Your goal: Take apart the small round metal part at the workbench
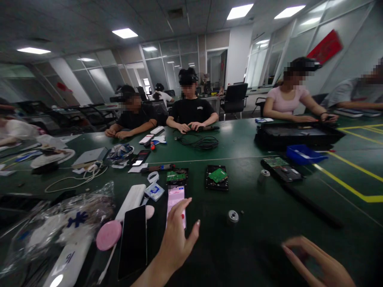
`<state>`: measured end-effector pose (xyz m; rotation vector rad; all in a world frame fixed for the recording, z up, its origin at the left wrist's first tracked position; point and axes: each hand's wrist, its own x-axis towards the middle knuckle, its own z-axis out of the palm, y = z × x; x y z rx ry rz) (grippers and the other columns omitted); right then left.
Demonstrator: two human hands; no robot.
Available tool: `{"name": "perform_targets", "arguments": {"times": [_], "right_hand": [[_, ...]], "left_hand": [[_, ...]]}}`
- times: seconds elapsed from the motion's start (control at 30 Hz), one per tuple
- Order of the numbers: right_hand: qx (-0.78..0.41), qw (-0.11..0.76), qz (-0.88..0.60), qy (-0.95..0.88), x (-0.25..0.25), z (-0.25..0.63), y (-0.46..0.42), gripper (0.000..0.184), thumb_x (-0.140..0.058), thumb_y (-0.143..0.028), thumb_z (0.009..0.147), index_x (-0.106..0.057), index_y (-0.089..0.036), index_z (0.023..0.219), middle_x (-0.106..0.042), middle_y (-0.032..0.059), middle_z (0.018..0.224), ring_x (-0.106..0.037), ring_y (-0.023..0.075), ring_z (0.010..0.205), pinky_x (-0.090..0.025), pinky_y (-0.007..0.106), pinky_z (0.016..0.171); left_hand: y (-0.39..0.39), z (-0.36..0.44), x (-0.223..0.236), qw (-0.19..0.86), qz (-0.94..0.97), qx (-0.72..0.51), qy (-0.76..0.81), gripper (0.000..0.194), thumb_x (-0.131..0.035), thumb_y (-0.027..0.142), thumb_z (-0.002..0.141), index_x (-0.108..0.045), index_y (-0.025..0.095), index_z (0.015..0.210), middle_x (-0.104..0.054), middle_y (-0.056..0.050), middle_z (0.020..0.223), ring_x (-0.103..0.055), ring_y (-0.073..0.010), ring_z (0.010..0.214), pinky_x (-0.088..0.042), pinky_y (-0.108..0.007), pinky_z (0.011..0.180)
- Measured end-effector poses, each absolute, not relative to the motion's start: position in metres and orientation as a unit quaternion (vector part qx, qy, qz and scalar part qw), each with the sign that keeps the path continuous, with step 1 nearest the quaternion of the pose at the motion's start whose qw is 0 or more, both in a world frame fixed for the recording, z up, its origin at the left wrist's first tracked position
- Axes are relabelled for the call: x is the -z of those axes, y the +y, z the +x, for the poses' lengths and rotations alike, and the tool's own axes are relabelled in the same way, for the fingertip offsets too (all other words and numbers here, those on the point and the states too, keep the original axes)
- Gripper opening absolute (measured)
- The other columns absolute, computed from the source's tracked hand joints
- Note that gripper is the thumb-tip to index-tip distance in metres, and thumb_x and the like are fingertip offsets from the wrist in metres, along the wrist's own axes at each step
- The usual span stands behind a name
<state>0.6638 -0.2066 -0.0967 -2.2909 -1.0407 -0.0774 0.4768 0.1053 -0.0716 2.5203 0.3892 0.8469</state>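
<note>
My left hand [176,239] reaches forward over the dark green table [269,215], fingers apart, fingertips over the near end of a pink phone [175,198]. A black phone [133,241] lies just left of that hand. My right hand [317,261] hovers low at the bottom right, fingers spread and blurred, holding nothing. Between the hands sits a small round silver part [232,216]. Beyond the pink phone lie two opened hard drives with green circuit boards [176,175] [217,176].
A clear plastic bag [60,223], a pink disc [108,235] and a white power bank [131,199] crowd the near left. A blue tray [303,153] and a black case [296,135] sit far right. Several people sit across the table, with a coiled black cable [199,141].
</note>
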Motion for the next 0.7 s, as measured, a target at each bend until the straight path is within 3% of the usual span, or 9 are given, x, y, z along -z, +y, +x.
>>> {"name": "perform_targets", "arguments": {"times": [0.1, 0.17, 0.27, 0.47, 0.7], "right_hand": [[-0.063, 0.291, -0.848, -0.438, 0.088, 0.688, -0.167, 0.044, -0.051, -0.047, 0.086, -0.05, -0.032, 0.128, -0.059, 0.007, 0.114, -0.061, 0.0153, 0.063, -0.055, 0.031, 0.063], [-0.076, 0.276, -0.837, -0.467, 0.087, 0.697, -0.144, 0.048, -0.052, -0.044, 0.087, -0.047, -0.028, 0.131, -0.058, 0.0064, 0.113, -0.061, 0.0147, 0.068, -0.053, 0.03, 0.068], [-0.058, 0.262, -0.827, -0.493, 0.093, 0.702, -0.12, 0.041, -0.058, -0.038, 0.085, -0.056, -0.027, 0.124, -0.059, 0.0039, 0.101, -0.062, 0.0173, 0.083, -0.051, 0.029, 0.077], [-0.03, 0.27, -0.841, -0.468, 0.105, 0.704, -0.107, 0.019, -0.054, -0.031, 0.088, -0.072, -0.029, 0.096, -0.06, 0.0006, 0.086, -0.062, 0.0151, 0.077, -0.049, 0.026, 0.07], [-0.046, 0.331, -0.825, -0.455, 0.116, 0.72, -0.111, 0.018, -0.058, -0.027, 0.085, -0.073, -0.028, 0.094, -0.065, 0.0029, 0.1, -0.063, 0.0131, 0.067, -0.051, 0.024, 0.062]], "left_hand": [[0.065, 0.504, 0.082, 0.331, 0.907, -0.245, 0.092, 0.063, -0.059, 0.03, 0.084, -0.025, 0.019, 0.137, -0.042, -0.014, 0.135, -0.042, -0.0264, 0.125, -0.04, -0.046, 0.102], [0.049, 0.522, 0.095, 0.381, 0.89, -0.23, 0.102, 0.067, -0.063, 0.029, 0.081, -0.026, 0.019, 0.136, -0.044, -0.014, 0.132, -0.048, -0.0256, 0.118, -0.044, -0.045, 0.097], [0.04, 0.542, 0.11, 0.418, 0.871, -0.217, 0.139, 0.066, -0.065, 0.027, 0.078, -0.031, 0.019, 0.134, -0.05, -0.012, 0.126, -0.055, -0.023, 0.105, -0.047, -0.042, 0.091], [0.04, 0.558, 0.116, 0.421, 0.874, -0.206, 0.126, 0.038, -0.065, 0.023, 0.076, -0.057, 0.022, 0.114, -0.062, -0.006, 0.11, -0.055, -0.025, 0.103, -0.044, -0.043, 0.094], [0.045, 0.565, 0.116, 0.424, 0.876, -0.187, 0.137, 0.027, -0.066, 0.023, 0.075, -0.065, 0.022, 0.102, -0.067, -0.006, 0.096, -0.059, -0.0238, 0.087, -0.049, -0.038, 0.081]]}}
